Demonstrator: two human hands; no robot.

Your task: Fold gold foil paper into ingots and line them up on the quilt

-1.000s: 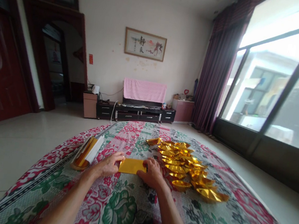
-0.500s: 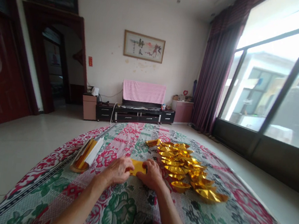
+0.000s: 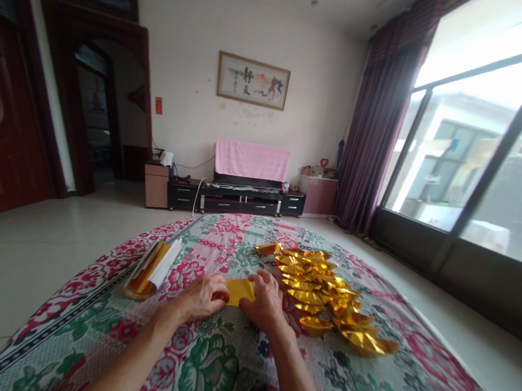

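Observation:
A folded strip of gold foil paper [image 3: 239,292] lies on the patterned cloth between my hands. My left hand [image 3: 205,296] is closed, its curled fingers and thumb on the paper's left end. At the right end is my right hand [image 3: 267,301], thumb against the paper's lower corner and forefinger spread away near the upper corner. Just to the right stand several gold paper ingots [image 3: 310,298] in rows, shiny and boat-shaped. Farther left lies a loosely rolled stack of gold and white paper sheets [image 3: 151,271].
The round table [image 3: 212,358] has a red, green and white floral cloth. Beyond it stands a low black cabinet [image 3: 241,202], with a pink cloth [image 3: 252,159] draped over something on top. A purple curtain [image 3: 375,140] and large windows are on the right.
My right fingers have lifted and spread from the paper's right end, so more of the gold strip shows. My left hand has shifted slightly left. The ingots are unmoved.

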